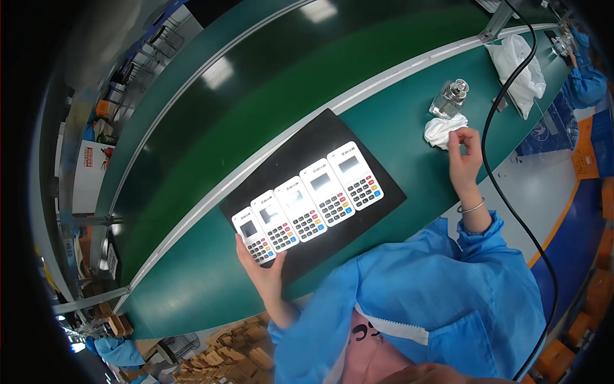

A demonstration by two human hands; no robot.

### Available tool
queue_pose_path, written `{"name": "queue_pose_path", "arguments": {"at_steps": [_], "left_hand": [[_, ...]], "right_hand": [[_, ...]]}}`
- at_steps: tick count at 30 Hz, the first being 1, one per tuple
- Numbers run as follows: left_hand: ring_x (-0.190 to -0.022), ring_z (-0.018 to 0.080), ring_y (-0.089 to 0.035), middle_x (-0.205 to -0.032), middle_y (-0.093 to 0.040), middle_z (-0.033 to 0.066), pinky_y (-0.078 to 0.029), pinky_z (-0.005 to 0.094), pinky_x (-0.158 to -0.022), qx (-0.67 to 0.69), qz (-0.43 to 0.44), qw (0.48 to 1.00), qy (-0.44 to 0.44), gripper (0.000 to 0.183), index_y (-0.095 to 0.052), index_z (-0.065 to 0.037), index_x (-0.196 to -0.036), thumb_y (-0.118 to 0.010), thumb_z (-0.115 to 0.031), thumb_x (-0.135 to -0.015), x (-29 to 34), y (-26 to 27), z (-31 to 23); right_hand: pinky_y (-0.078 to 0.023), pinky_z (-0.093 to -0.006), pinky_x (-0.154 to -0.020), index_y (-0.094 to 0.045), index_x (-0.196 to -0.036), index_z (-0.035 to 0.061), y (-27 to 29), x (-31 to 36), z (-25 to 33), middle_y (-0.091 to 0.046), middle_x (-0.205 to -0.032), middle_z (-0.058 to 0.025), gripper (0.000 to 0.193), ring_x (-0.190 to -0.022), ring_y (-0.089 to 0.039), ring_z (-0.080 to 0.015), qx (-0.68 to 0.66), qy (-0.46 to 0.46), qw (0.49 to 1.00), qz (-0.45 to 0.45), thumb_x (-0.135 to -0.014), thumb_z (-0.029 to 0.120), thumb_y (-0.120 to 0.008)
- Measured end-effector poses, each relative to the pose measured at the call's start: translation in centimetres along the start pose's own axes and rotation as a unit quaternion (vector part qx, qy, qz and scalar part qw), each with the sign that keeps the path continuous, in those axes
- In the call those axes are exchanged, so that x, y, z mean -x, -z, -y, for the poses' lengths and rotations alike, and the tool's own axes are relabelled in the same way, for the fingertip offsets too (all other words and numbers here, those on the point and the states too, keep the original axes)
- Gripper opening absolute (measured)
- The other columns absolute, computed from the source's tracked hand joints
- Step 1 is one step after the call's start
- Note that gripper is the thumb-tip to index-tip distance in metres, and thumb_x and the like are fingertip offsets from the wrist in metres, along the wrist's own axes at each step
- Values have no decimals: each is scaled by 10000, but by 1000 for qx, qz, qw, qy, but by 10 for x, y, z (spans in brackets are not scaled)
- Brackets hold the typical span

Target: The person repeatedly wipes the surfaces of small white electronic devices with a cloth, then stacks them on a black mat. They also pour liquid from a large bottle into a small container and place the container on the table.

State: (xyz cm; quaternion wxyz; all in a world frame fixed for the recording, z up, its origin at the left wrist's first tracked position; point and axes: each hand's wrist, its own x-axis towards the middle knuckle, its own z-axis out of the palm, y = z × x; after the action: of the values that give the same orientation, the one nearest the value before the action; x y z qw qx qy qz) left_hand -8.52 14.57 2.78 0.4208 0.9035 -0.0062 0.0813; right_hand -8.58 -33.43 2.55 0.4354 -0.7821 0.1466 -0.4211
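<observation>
Several white handheld card payment terminals (309, 209), with small screens and dark keypads, lie side by side in a slanting row on a black mat (384, 185). My left hand (261, 267) grips the lower end of the leftmost terminal (248, 228), thumb on one side and fingers on the other. Off to the right, my right hand (466, 153) has its fingers drawn together at the edge of a crumpled white cloth (441, 132). Just beyond the cloth stands a clear, square bottle (448, 99) with a round top.
The green workbench (173, 281) curves along a dark green conveyor belt (268, 83) behind a metal rail. A black cable (511, 198) hangs down past my right arm. A white plastic bag (519, 70) lies at the far right, near another person's blue sleeve (585, 77). Cardboard pieces (233, 352) are piled below.
</observation>
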Motion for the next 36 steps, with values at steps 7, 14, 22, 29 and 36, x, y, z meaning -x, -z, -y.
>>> {"name": "queue_pose_path", "arguments": {"at_steps": [7,14,22,29,36], "left_hand": [[-1435,328,-407,-1582,-370,188,-332,440,-1185,-11,-1,1000,1,1074,-270,-88,-1639,-875,-119,-753,2,-1,-1],[-1431,330,-413,-1570,-384,183,-327,445,-1191,-23,-5,1000,8,1060,-282,-116,-1639,-866,-96,-755,2,-1,-4],[-1427,324,-416,-1574,-374,179,-328,444,-1191,-12,-6,1000,2,1058,-279,-114,-1640,-858,-59,-755,1,-3,-8],[-1420,331,-421,-1569,-373,195,-349,441,-1177,-29,-9,999,-14,1057,-274,-97,-1638,-860,-73,-758,3,-2,-2],[-1459,419,-360,-1563,-375,258,-320,485,-1194,-47,1,999,-9,1071,-317,-12,-1584,-917,-180,-713,-2,-1,1]], "right_hand": [[-519,-381,-913,-697,-1116,60,48,-10,-6,-634,-1198,-102,343,-1101,-616,-258,304,98,932,173,-824,173,-837],[-414,-421,-1108,-606,-989,10,37,-32,13,-625,-1321,-160,141,-1177,-602,-246,-206,-107,973,-5,-1011,148,-620],[-544,-373,-783,-629,-1019,29,21,-96,18,-698,-1094,-76,121,-935,-699,-236,68,-31,997,-13,-1020,149,-614],[-530,-421,-760,-665,-1013,28,10,-102,34,-643,-1070,-110,81,-898,-663,-339,248,137,959,-3,-956,79,-636],[-507,-429,-772,-681,-1084,-28,18,-95,31,-639,-1080,-159,153,-903,-647,-379,326,175,925,87,-973,64,-629]]}}
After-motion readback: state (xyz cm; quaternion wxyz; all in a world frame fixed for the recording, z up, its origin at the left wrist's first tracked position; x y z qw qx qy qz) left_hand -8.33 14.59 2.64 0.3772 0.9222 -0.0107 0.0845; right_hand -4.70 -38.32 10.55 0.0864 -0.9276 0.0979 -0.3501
